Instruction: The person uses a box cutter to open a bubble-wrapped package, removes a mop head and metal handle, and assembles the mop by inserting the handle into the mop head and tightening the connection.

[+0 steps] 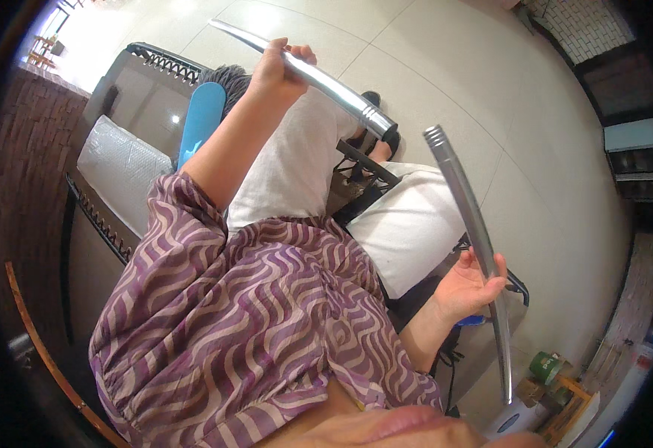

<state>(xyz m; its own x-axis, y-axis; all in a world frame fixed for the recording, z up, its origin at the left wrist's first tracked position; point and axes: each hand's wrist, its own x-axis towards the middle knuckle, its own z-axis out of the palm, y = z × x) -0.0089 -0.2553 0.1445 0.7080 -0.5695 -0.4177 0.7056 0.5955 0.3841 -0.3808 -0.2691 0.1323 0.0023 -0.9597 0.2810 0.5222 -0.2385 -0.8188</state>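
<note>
Raised ahead of me on the left, my left hand (282, 73) is closed round a shiny metal tube (334, 89). That tube slants from upper left to lower right, with ridged rings near its dark lower end. Lower on the right, my right hand (474, 284) grips a second metal tube (461, 187), fingers and thumb wrapped about its middle. Threads or grooves show at this tube's upper end, which points toward the ringed end of the first. A gap separates the two ends, above my lap.
On the folding lounge chair (136, 82) to my left lie a bubble-wrap sheet (121, 168), a blue flat piece (205, 112) and a grey stringy bundle (231, 81). A brick wall (35, 157) stands further left. A green container (547, 367) sits at lower right, near a wooden frame.
</note>
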